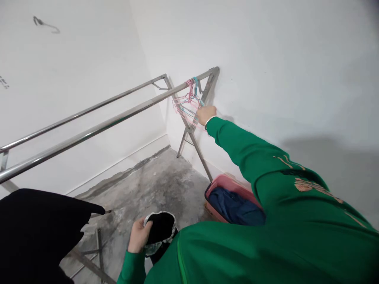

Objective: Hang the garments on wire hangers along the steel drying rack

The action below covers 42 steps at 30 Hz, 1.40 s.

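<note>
1. The left hand (pixel 138 236) pinches the pale edge of a black cloth (pixel 162 228) between thumb and fingers. The cloth is low before the body, above the floor (pixel 142 189); held by its edge, its dark inner side can face upward.
2. The hangers (pixel 190 91), pink and blue, hang by their hooks near the wall end of the rack's front bar (pixel 97 129). The bar carries their weight, so no hand must support them.
3. The right hand (pixel 206 114) reaches there on a stretched arm, its grip closed on their near corners. Its fingertips are hidden, so I cannot tell whether it pinches one or several.
4. The pink basket (pixel 233 182) sits beside the rack's foot, near the wall; its sides contain the blue cloth (pixel 233 205).
</note>
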Each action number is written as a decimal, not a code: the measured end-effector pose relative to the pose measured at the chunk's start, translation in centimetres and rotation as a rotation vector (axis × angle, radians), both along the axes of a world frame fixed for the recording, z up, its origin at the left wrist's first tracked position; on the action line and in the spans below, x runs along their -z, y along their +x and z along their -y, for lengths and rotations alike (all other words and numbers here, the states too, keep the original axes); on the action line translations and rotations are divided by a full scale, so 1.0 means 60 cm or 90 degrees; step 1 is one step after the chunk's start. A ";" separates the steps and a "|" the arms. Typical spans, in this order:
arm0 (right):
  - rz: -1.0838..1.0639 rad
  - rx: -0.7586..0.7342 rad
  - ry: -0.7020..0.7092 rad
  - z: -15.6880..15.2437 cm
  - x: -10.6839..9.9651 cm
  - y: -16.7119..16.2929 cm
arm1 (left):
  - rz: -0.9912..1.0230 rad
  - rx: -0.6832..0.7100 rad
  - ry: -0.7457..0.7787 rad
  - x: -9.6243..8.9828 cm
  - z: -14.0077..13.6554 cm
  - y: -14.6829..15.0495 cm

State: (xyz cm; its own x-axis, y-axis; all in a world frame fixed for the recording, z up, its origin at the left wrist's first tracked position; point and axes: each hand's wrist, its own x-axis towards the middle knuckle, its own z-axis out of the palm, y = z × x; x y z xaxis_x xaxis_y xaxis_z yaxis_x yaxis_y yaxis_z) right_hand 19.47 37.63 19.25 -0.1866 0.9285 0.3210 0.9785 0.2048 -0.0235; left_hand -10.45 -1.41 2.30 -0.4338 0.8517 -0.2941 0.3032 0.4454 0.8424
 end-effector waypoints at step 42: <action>-0.550 -0.584 -0.374 0.416 0.271 0.017 | -0.229 -0.130 0.167 -0.032 -0.112 -0.014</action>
